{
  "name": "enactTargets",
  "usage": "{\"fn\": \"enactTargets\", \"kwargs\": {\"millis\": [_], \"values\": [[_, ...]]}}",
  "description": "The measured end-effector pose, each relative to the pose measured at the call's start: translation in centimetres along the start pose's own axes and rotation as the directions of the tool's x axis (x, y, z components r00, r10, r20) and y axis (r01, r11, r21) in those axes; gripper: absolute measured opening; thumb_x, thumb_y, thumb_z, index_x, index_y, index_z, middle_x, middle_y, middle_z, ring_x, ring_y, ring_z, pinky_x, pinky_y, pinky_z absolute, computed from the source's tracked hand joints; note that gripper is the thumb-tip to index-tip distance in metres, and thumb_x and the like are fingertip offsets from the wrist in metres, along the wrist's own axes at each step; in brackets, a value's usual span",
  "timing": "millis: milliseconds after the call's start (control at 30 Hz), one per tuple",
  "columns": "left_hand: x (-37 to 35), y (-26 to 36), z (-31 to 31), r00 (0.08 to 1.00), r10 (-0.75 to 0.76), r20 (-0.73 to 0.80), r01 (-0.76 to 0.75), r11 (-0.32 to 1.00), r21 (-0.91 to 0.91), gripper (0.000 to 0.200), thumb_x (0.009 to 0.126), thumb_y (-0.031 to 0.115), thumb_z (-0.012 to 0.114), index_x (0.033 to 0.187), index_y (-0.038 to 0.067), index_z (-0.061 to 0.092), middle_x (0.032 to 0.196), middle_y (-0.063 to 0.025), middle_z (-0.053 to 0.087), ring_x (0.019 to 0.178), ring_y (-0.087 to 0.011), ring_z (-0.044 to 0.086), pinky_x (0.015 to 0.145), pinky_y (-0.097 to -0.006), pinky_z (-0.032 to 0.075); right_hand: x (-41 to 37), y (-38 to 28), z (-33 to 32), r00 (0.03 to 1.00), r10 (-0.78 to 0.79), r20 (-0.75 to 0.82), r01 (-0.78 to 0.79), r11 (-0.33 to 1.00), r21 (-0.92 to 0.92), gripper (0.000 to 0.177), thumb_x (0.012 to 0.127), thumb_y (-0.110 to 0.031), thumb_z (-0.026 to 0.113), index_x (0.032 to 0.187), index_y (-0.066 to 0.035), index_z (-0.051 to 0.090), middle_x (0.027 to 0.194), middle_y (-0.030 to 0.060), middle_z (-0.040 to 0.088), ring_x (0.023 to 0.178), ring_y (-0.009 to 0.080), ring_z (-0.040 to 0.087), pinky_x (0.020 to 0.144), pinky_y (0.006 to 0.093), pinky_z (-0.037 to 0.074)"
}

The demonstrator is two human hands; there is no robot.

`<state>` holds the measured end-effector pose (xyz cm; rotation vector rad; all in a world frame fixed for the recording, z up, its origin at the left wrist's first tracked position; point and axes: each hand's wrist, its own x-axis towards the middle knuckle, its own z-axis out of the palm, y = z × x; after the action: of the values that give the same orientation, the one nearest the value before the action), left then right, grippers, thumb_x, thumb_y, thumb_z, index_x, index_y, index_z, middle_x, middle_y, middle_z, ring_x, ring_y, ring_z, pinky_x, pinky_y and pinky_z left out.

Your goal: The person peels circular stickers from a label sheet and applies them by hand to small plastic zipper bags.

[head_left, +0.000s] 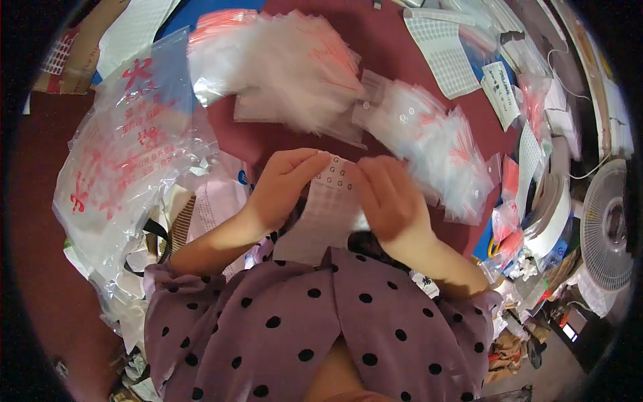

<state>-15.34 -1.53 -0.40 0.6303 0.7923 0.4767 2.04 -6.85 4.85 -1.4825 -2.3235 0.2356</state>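
Note:
A white sticker sheet (pixel 321 218) hangs between my hands, with several round stickers marked "G" along its top and bare round outlines below. My left hand (pixel 284 184) pinches its upper left corner. At the upper right edge, my right hand (pixel 390 194) has its fingers closed on the same sheet. Beyond my hands lies a big pile of clear bags with red edges (pixel 288 70). To the right of it spreads a second pile of bags (pixel 429 147), some bearing small round stickers.
A large clear plastic bag with red print (pixel 134 147) lies at left. Another sticker sheet (pixel 445 60) rests at the back right, near a handwritten paper (pixel 500 94). A fan (pixel 609 224) and cluttered packaging stand at the right edge.

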Motion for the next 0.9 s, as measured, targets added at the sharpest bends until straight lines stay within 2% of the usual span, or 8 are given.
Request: {"fn": "enactTargets", "kwargs": {"millis": [133, 167, 300, 367, 533, 600, 800, 900], "values": [[-0.3, 0.9, 0.2, 0.996, 0.059, -0.069, -0.061, 0.998, -0.020, 0.024, 0.093, 0.017, 0.048, 0.093, -0.002, 0.062, 0.079, 0.0013, 0.061, 0.069, -0.0021, 0.052, 0.059, -0.0197, 0.042, 0.0, 0.4, 0.2, 0.999, -0.032, 0.009, 0.029, 0.972, 0.233, 0.024, 0.066, -0.002, 0.060, 0.089, 0.003, 0.058, 0.089, 0.0118, 0.055, 0.078, 0.0275, 0.056, 0.063, 0.0342, 0.048], [-0.4, 1.2, -0.1, 0.980, 0.194, -0.046, -0.175, 0.947, 0.270, 0.023, 0.093, 0.016, 0.048, 0.092, -0.003, 0.062, 0.074, 0.0006, 0.060, 0.067, -0.0019, 0.050, 0.057, -0.0202, 0.041, 0.2, 1.2, 0.1, 0.999, -0.043, 0.016, 0.034, 0.928, 0.370, 0.020, 0.067, -0.002, 0.061, 0.087, 0.002, 0.059, 0.089, 0.0114, 0.056, 0.076, 0.0273, 0.056, 0.063, 0.0343, 0.048], [-0.4, 1.8, -0.8, 0.902, 0.430, 0.038, -0.354, 0.684, 0.638, 0.021, 0.092, 0.012, 0.049, 0.090, -0.005, 0.060, 0.066, -0.0025, 0.057, 0.065, -0.0020, 0.046, 0.055, -0.0217, 0.040, 3.3, 3.4, -2.2, 0.877, 0.360, 0.320, -0.480, 0.694, 0.537, 0.020, 0.074, -0.005, 0.066, 0.091, -0.003, 0.058, 0.090, 0.0099, 0.058, 0.075, 0.0226, 0.058, 0.064, 0.0322, 0.047], [-0.4, 2.0, -0.9, 0.895, 0.446, 0.012, -0.357, 0.701, 0.617, 0.021, 0.092, 0.012, 0.050, 0.091, -0.006, 0.060, 0.066, -0.0036, 0.057, 0.065, -0.0024, 0.047, 0.056, -0.0221, 0.040, 3.6, 3.8, -1.4, 0.966, 0.231, 0.113, -0.253, 0.775, 0.579, 0.026, 0.073, -0.003, 0.066, 0.097, -0.003, 0.055, 0.091, 0.0087, 0.058, 0.078, 0.0207, 0.059, 0.066, 0.0312, 0.047], [-0.4, 2.1, -0.6, 0.884, 0.466, -0.038, -0.362, 0.734, 0.575, 0.021, 0.092, 0.012, 0.049, 0.092, -0.006, 0.060, 0.069, -0.0044, 0.059, 0.066, -0.0030, 0.049, 0.057, -0.0221, 0.041, 2.8, 1.5, 0.0, 0.975, 0.176, 0.137, -0.221, 0.839, 0.497, 0.026, 0.074, 0.001, 0.057, 0.100, -0.003, 0.054, 0.092, 0.0107, 0.057, 0.085, 0.0301, 0.058, 0.073, 0.0359, 0.048], [-0.3, 2.1, -0.7, 0.886, 0.463, -0.031, -0.372, 0.749, 0.548, 0.021, 0.092, 0.013, 0.049, 0.092, -0.005, 0.060, 0.070, -0.0039, 0.060, 0.067, -0.0032, 0.050, 0.059, -0.0219, 0.042, 2.4, 1.1, 0.2, 0.999, -0.021, -0.036, 0.026, 0.988, 0.150, 0.031, 0.067, 0.005, 0.062, 0.096, -0.005, 0.058, 0.096, 0.0105, 0.060, 0.084, 0.0251, 0.060, 0.070, 0.0336, 0.048], [0.0, 1.6, -1.2, 0.907, 0.404, -0.117, -0.331, 0.858, 0.393, 0.020, 0.091, 0.014, 0.051, 0.090, -0.004, 0.061, 0.068, -0.0043, 0.059, 0.066, -0.0044, 0.050, 0.058, -0.0205, 0.041, 2.0, -0.3, 0.0, 0.938, -0.347, 0.013, 0.346, 0.929, -0.130, 0.028, 0.066, 0.001, 0.063, 0.093, -0.005, 0.059, 0.099, 0.0094, 0.061, 0.084, 0.0253, 0.060, 0.070, 0.0342, 0.047], [-0.7, 2.9, -2.2, 0.901, 0.434, -0.010, -0.261, 0.559, 0.787, 0.015, 0.085, 0.014, 0.056, 0.091, 0.001, 0.062, 0.079, -0.0058, 0.060, 0.075, -0.0103, 0.055, 0.067, -0.0259, 0.045, 2.7, 2.1, 0.0, 0.974, -0.220, -0.049, 0.224, 0.917, 0.329, 0.025, 0.069, -0.001, 0.063, 0.094, -0.004, 0.058, 0.096, 0.0086, 0.060, 0.084, 0.0223, 0.059, 0.070, 0.0336, 0.046]]}}
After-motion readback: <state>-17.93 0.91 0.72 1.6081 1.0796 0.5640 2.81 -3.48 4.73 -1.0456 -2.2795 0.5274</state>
